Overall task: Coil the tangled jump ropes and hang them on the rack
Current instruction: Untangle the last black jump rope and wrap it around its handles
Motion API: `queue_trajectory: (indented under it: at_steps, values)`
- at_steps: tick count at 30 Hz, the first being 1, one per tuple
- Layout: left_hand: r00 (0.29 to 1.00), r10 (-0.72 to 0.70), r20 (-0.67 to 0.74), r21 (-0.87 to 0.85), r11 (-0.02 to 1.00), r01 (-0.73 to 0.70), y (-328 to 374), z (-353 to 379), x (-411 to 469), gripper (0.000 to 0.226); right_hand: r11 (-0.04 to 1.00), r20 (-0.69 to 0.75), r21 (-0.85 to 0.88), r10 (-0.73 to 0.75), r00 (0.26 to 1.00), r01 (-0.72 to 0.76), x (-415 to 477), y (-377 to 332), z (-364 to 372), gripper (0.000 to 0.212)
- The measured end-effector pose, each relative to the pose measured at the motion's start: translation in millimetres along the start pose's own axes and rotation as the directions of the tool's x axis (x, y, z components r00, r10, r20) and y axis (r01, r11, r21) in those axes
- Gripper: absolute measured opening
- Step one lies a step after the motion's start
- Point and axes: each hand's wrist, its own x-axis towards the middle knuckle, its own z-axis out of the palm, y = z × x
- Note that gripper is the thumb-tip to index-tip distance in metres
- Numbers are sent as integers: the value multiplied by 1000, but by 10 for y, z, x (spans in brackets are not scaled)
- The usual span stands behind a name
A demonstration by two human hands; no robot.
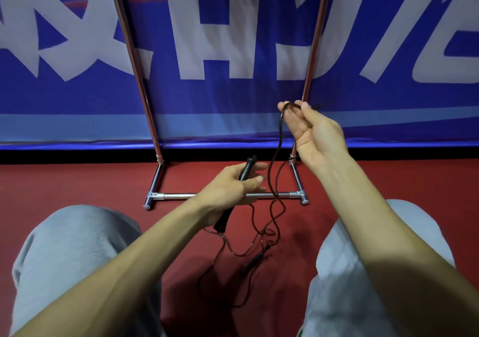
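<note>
Gripping a black handle of the jump rope, the left hand has its fingers closed around it, while the raised right hand pinches a loop of the thin dark cord between thumb and fingertips. From that loop the cord hangs down and trails in loose tangles on the red floor between the person's grey-clad knees, where a second handle lies. Beyond stands the chrome rack, its base bar on the floor before a blue banner.
</note>
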Motion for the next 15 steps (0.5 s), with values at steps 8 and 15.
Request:
queue_trajectory:
  at_steps: [8,15]
  values:
    - [994,5,112,30,1000,-9,-21,54,-10,12,991,68,33,129,989,-132,-19,21,33,10]
    - [979,108,-171,-418,892,-171,164,-63,25,13,838,14,-515,219,976,-180,42,125,-79,24]
